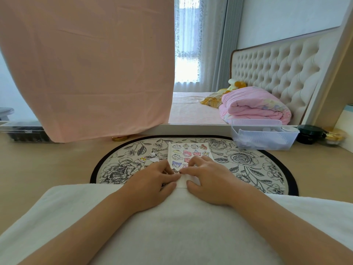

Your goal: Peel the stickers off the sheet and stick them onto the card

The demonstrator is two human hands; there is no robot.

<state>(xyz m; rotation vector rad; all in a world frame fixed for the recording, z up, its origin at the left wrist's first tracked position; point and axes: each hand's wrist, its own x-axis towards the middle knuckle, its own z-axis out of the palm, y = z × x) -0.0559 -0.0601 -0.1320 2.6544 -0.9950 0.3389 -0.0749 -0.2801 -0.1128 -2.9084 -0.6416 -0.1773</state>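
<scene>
Sticker sheet: the sticker sheet [188,151] lies flat at the middle of the mat, long side running from 12 to 6 o'clock. Its cartoon rows face up, and its near white margin is under the fingers.
Left hand: the left hand [152,181] comes in from 7 o'clock with fingers curled. Thumb and fingertips pinch at the sheet's near edge, probably working a sticker's corner loose (whether one has lifted cannot be told).
Right hand: the right hand [208,178] comes in from 5 o'clock. Forefinger and thumb nip the white margin while the other fingers rest bent on the printed rows, likely to keep the sheet from sliding as the other hand picks.
Loose stickers: a few loose stickers [142,159] sit at 10 o'clock from the hands, beside a small white scrap [154,160].
Card: no card can be made out for certain.
Mat: the flowered mat [248,159] gives a flat base under the sheet.
Towel: a white towel [172,226] at 6 o'clock cushions both forearms.
Desk: the wooden desk [47,165] carries it all.
Box: a clear plastic box [267,138] stands at 2 o'clock, just off the mat, with a dark jar [309,133] beyond it.
Background: a pink cloth [86,73] hangs at 11 o'clock, and a bed [191,111] lies at 12.
</scene>
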